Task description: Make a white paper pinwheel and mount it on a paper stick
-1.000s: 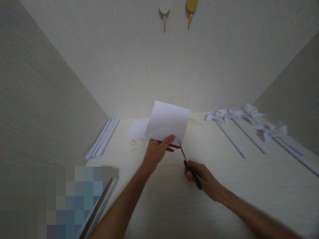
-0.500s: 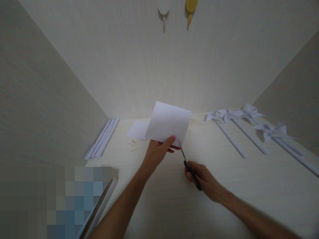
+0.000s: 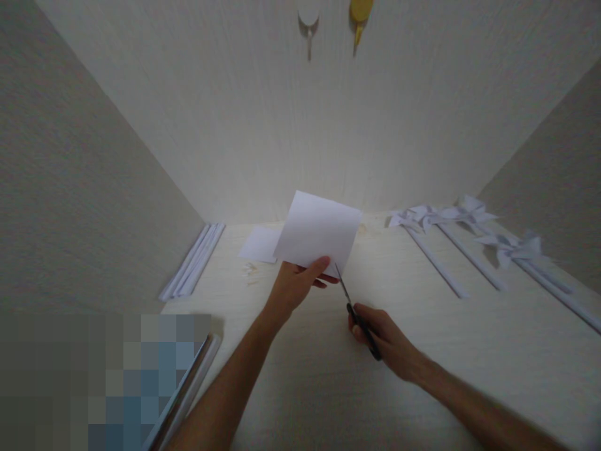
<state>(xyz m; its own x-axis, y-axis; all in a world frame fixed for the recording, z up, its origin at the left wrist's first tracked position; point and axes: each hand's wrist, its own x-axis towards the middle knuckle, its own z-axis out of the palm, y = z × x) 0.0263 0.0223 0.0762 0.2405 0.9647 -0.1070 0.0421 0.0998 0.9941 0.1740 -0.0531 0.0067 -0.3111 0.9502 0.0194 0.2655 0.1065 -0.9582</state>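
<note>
My left hand (image 3: 295,286) pinches the lower edge of a white sheet of paper (image 3: 318,230) and holds it up above the pale table (image 3: 328,388). My right hand (image 3: 385,341) grips black-handled scissors (image 3: 354,313). Their blades point up and left, and the tip meets the lower right edge of the sheet, right beside my left thumb.
Another white sheet (image 3: 260,244) lies flat behind my left hand. Rolled paper sticks (image 3: 191,262) lie along the left wall. Several white paper pinwheels on sticks (image 3: 469,241) lie at the right. Two hooks (image 3: 333,19) hang on the back wall. A shiny edge (image 3: 188,391) shows at lower left.
Almost nothing differs. The sheet has shifted very slightly and the scissors stay at its lower right edge.
</note>
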